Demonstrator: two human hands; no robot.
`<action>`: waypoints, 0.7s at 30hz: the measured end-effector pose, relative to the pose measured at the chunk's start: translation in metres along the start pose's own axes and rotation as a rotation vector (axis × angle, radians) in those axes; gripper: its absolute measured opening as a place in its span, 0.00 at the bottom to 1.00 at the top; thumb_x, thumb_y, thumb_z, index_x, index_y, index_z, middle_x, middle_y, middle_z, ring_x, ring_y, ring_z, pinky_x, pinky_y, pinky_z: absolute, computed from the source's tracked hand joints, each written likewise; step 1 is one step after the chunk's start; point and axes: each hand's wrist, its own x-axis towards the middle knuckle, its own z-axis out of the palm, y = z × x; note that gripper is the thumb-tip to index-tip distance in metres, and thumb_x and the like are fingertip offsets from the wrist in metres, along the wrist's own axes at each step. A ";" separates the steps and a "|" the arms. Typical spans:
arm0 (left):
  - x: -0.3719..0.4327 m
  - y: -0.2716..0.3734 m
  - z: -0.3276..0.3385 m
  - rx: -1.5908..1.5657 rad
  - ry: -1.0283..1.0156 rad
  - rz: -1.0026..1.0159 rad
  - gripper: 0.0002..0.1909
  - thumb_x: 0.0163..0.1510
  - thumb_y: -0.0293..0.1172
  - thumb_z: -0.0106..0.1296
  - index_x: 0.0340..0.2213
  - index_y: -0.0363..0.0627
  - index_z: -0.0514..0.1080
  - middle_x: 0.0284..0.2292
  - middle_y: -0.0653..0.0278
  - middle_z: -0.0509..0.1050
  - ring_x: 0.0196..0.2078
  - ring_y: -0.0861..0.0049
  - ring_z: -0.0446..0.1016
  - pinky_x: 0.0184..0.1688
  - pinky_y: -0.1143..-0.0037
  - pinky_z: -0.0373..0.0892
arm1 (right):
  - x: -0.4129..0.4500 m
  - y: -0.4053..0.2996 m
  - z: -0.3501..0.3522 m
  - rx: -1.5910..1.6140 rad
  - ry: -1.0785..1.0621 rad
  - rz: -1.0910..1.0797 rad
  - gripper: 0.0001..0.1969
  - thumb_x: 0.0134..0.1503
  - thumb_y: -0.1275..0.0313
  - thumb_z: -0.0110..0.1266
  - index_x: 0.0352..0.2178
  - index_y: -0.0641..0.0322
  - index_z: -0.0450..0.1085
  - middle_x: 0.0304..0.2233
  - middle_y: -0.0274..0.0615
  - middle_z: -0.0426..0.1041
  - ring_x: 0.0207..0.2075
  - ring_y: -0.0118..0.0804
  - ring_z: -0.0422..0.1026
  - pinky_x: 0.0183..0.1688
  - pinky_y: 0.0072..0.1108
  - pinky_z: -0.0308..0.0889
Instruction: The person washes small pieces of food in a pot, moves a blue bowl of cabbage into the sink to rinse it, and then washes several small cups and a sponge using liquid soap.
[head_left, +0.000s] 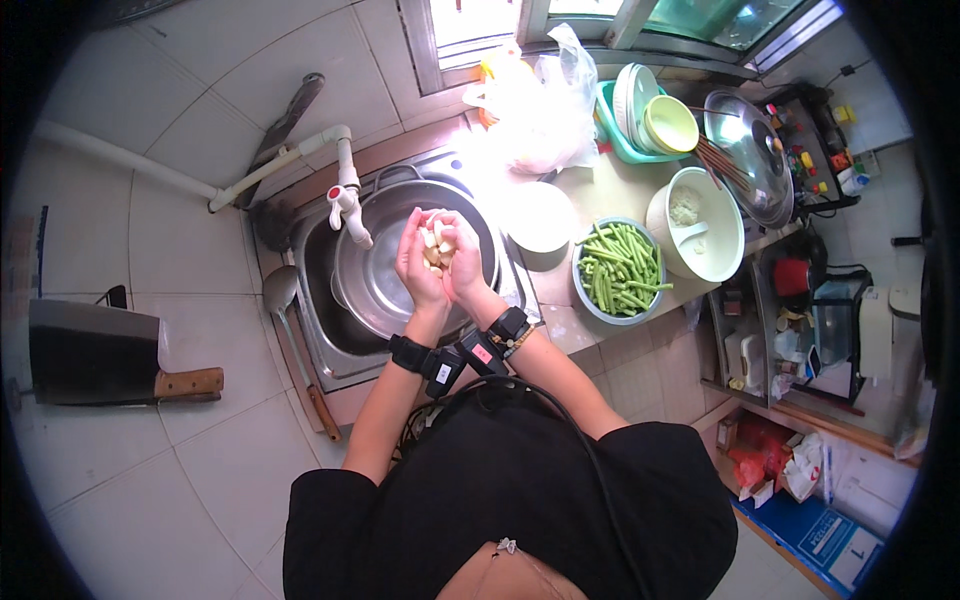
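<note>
Peeled garlic cloves lie heaped in my two cupped hands, held together above a large metal pot that stands in the stainless steel sink. My left hand and my right hand touch at their inner edges. A white plastic tap with a red-marked handle reaches over the pot, to the left of my hands. Right of the sink, a round bowl holds cut green beans. A white round plate or lid lies between the sink and that bowl, washed out by glare.
A white pot with cooked rice, a green basket of bowls, chopsticks, a large metal lid and plastic bags occupy the counter. A ladle lies left of the sink; a cleaver hangs at the tiled wall.
</note>
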 end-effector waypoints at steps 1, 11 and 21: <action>0.000 0.000 -0.002 -0.009 -0.021 0.014 0.17 0.50 0.26 0.35 0.42 0.31 0.60 0.38 0.59 0.65 0.39 0.78 0.65 0.42 0.81 0.61 | -0.001 0.000 0.001 -0.043 -0.001 -0.016 0.07 0.46 0.76 0.36 0.23 0.66 0.62 0.31 0.41 0.65 0.33 0.29 0.64 0.38 0.17 0.59; -0.009 0.008 0.000 0.064 -0.062 0.082 0.18 0.51 0.27 0.35 0.44 0.30 0.57 0.41 0.58 0.63 0.42 0.77 0.63 0.44 0.81 0.60 | -0.012 -0.011 0.024 -0.009 0.085 0.036 0.10 0.51 0.74 0.43 0.35 0.67 0.63 0.32 0.39 0.68 0.30 0.23 0.67 0.33 0.13 0.63; -0.012 -0.003 0.003 0.143 -0.039 0.034 0.20 0.51 0.27 0.35 0.46 0.30 0.54 0.44 0.57 0.60 0.45 0.77 0.61 0.46 0.81 0.57 | -0.011 -0.011 0.010 -0.114 0.130 0.021 0.07 0.51 0.75 0.41 0.31 0.67 0.64 0.27 0.36 0.68 0.28 0.22 0.66 0.31 0.12 0.62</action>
